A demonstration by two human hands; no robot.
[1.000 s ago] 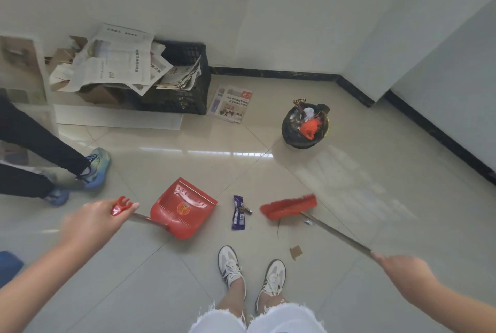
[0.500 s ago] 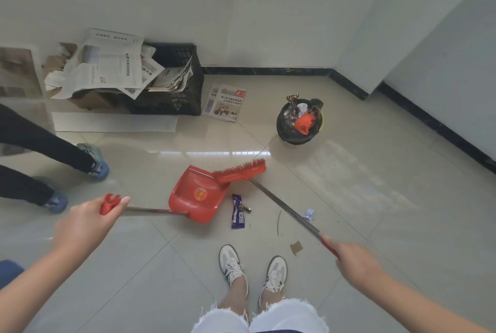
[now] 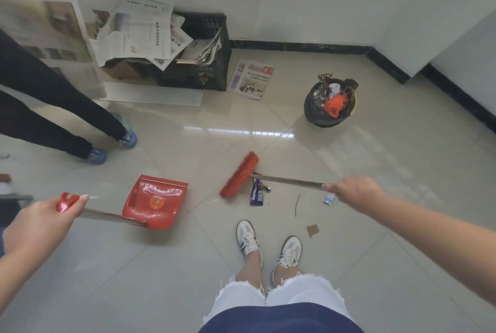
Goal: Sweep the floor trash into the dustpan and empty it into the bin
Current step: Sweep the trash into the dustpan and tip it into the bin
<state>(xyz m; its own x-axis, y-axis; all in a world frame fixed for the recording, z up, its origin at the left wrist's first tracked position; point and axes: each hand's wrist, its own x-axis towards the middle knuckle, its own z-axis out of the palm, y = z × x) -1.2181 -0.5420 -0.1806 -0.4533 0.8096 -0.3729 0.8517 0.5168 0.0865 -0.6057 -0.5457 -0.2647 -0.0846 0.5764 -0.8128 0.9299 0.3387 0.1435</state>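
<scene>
My left hand grips the red-capped metal handle of the red dustpan, which sits on the tiled floor at centre left. My right hand grips the metal handle of the red broom. The broom's head stands just left of a purple wrapper. A small blue-white wrapper, a brown cardboard scrap and a thin dark strand lie on the floor to the right. The black bin, full of trash, stands at the back right.
Another person's legs and blue shoes stand at the left. A black crate heaped with newspapers sits against the back wall, a loose newspaper beside it. My own feet are below the trash. Dark skirting lines the walls.
The broom head left the dustpan's mouth and moved right, now beside the purple wrapper. The dustpan moved left and nearer me. My right hand rose and moved right.
</scene>
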